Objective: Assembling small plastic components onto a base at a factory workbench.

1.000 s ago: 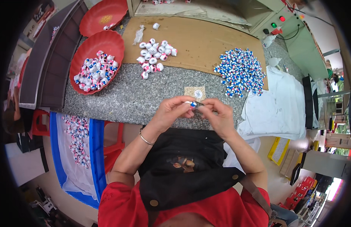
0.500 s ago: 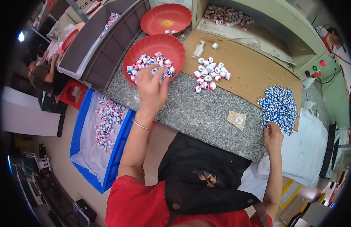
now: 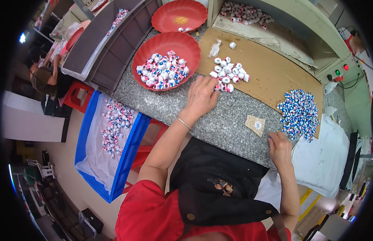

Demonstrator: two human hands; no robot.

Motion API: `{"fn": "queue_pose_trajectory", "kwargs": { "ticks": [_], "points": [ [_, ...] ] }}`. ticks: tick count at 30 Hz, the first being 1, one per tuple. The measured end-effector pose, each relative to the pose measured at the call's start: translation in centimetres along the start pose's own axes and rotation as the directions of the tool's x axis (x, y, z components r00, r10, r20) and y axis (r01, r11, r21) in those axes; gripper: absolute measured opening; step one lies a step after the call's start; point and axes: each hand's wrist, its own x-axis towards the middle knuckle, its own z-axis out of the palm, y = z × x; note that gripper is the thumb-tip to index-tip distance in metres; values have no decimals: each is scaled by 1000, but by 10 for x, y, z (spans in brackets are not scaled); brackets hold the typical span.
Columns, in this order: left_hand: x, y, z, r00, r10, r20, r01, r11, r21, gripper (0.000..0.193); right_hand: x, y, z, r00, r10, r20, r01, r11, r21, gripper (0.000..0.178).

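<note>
My left hand (image 3: 202, 94) is at the near left edge of a cluster of small white ring-like pieces (image 3: 227, 71) with red marks. Its thumb and forefinger close around a white-and-red piece (image 3: 217, 86) there. At the counter's front edge, my right hand (image 3: 280, 148) is closed, with a bit of blue showing at its fingertips, apparently one small blue piece. It lies just left of a heap of tiny blue, white and red pieces (image 3: 299, 113). A red scalloped bowl (image 3: 191, 42) holds white pieces with blue and red parts (image 3: 162, 70).
Behind the bowl stands another red bowl (image 3: 180, 12), beside a grey crate (image 3: 118, 52). A lined blue bin (image 3: 128, 154) with more pieces sits lower left. Brown cardboard (image 3: 267, 72) covers the far counter, below a pale green cabinet (image 3: 315, 40). A speckled tag (image 3: 255, 125) lies between my hands.
My left hand has moved from over the red bowl rightward to the white cluster. My right hand has drawn back slightly left from the blue heap with a small blue piece.
</note>
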Motion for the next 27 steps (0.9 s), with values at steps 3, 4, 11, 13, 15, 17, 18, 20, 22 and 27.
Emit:
{"fn": "queue_pose_trajectory", "kwargs": {
  "ticks": [3,4,11,13,15,17,18,20,22,27],
  "points": [
    [2,1,-9,989,-62,-132,49,993,-106,27,2,-3,-7,1000,3,18,-5,996,84,14],
    [1,10,-17,984,-162,-69,144,967,-210,27,6,-8,-8,994,93,49,-99,986,133,12],
    [-25,39,-8,917,-289,275,373,379,-847,25,2,-1,-11,984,126,126,-150,969,198,14],
    [-33,39,-3,920,-270,283,364,328,-872,29,0,-1,-14,987,92,133,-111,984,141,14],
    [-37,42,-4,903,-270,334,396,225,-890,32,-1,2,-12,987,90,134,-110,982,151,14],
    [-41,43,-8,849,-273,452,492,97,-865,34,-2,2,-12,987,95,132,-116,980,162,14],
    [-43,43,-9,784,-258,564,576,-32,-816,35,0,1,-13,991,82,107,-98,984,147,14],
    [-43,47,-12,803,-244,543,558,-7,-829,35,4,-2,-14,994,78,82,-88,988,127,14],
    [-45,49,-12,820,-225,527,542,8,-840,35,8,-5,-13,982,164,89,-179,966,186,13],
    [-50,67,-22,741,-144,656,629,-192,-753,37,12,3,-1,973,214,91,-230,938,257,14]
  ]
}}
